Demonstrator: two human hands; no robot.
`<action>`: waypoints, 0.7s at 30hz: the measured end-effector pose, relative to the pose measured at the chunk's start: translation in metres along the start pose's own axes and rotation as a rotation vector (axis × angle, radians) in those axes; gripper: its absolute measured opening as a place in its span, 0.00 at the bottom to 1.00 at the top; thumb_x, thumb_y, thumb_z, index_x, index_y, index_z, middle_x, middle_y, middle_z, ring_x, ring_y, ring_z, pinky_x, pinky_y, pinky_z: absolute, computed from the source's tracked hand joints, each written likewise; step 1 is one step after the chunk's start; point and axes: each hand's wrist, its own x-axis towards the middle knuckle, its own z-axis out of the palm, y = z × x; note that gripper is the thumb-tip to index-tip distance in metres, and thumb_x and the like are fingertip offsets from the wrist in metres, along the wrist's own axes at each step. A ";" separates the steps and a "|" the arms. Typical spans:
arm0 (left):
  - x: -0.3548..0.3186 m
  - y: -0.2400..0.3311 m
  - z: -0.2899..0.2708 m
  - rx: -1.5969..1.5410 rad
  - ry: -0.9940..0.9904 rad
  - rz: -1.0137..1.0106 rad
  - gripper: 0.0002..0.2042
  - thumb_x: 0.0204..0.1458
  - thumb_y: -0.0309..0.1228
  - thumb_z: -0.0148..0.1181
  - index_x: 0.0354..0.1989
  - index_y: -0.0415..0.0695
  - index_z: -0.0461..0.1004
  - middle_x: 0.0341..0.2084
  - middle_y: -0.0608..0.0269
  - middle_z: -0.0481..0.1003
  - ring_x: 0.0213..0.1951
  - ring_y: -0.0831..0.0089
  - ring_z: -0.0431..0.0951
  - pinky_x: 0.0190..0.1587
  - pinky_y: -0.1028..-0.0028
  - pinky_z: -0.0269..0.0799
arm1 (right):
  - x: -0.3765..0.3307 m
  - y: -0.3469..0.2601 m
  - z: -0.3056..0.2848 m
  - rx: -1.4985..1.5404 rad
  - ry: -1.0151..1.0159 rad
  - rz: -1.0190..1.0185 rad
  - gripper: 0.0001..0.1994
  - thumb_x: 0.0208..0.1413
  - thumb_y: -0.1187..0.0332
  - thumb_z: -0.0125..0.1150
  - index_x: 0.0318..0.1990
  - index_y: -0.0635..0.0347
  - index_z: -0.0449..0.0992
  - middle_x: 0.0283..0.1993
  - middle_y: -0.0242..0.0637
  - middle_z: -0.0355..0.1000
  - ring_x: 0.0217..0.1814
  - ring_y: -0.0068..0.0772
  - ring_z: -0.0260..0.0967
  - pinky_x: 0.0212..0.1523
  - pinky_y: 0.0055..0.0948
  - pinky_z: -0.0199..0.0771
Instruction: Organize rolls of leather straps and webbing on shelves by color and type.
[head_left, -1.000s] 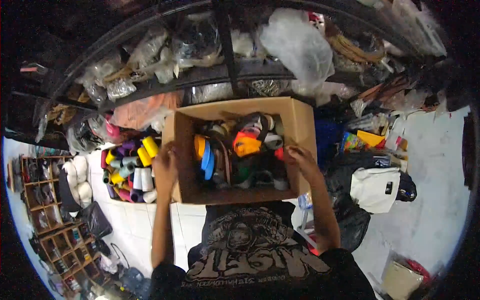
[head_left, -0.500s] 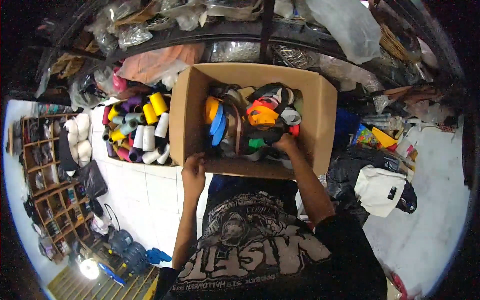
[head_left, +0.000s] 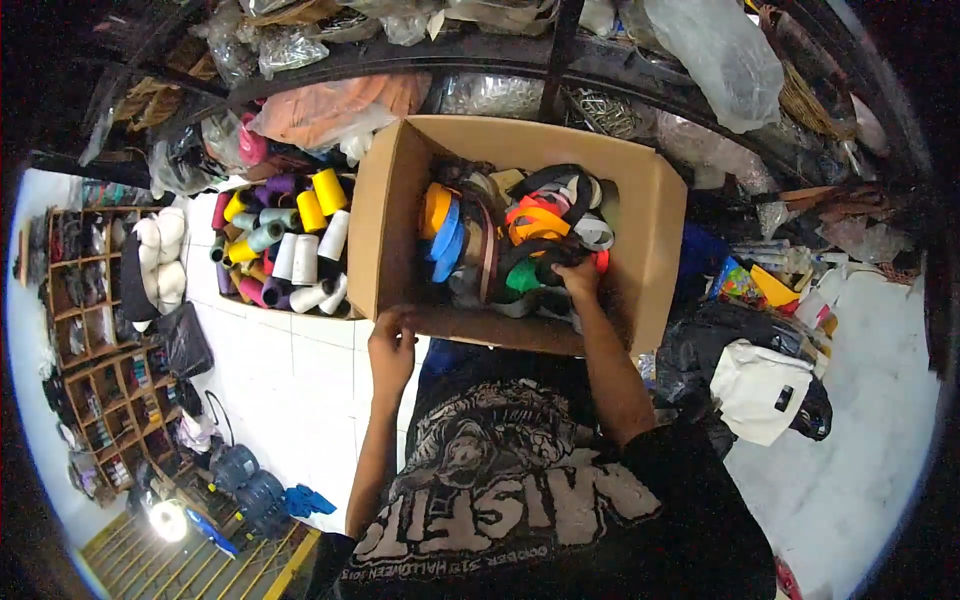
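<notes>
Where the right hand [head_left: 575, 280] was by the right wall of the cardboard box [head_left: 656, 255] a second ago, it now reaches inside, fingers bent at a black strap coil [head_left: 543, 250] beside a green roll [head_left: 521, 275]. Handling has thus shifted from box to contents, an orange coil [head_left: 537, 224] among them. The left hand [head_left: 392, 340] curls at the near left corner; whether either hand grips anything, I cannot tell.

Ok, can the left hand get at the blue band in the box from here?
Probably yes. The left hand is by the near left corner of the open box, and the blue band shows uncovered on that side. The right hand, farther right, seems out of the way.
</notes>
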 end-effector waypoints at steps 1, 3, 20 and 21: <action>0.003 0.004 0.002 0.052 -0.041 0.028 0.12 0.55 0.29 0.50 0.44 0.34 0.68 0.34 0.55 0.73 0.33 0.72 0.75 0.32 0.75 0.74 | 0.001 0.007 -0.006 0.004 0.014 0.003 0.29 0.28 0.64 0.74 0.42 0.67 0.70 0.41 0.46 0.73 0.46 0.42 0.70 0.49 0.35 0.67; -0.002 -0.004 -0.009 0.049 -0.003 -0.001 0.12 0.55 0.29 0.50 0.44 0.34 0.69 0.34 0.54 0.73 0.33 0.72 0.75 0.32 0.75 0.73 | -0.030 -0.062 -0.003 0.062 -0.157 0.093 0.29 0.27 0.64 0.73 0.41 0.66 0.70 0.39 0.46 0.73 0.44 0.40 0.71 0.47 0.34 0.68; 0.046 0.137 0.047 0.083 -0.351 0.619 0.23 0.41 0.30 0.64 0.48 0.40 0.67 0.49 0.50 0.67 0.51 0.58 0.68 0.50 0.67 0.65 | -0.134 -0.275 -0.136 -0.280 -0.145 -0.637 0.21 0.36 0.77 0.66 0.42 0.59 0.68 0.42 0.42 0.70 0.45 0.41 0.70 0.44 0.33 0.68; 0.046 0.151 0.047 0.057 -0.402 0.661 0.27 0.39 0.31 0.66 0.50 0.41 0.66 0.51 0.50 0.65 0.53 0.58 0.65 0.51 0.66 0.64 | -0.140 -0.289 -0.141 -0.295 -0.179 -0.687 0.21 0.36 0.77 0.66 0.42 0.60 0.68 0.42 0.41 0.69 0.44 0.41 0.70 0.44 0.33 0.68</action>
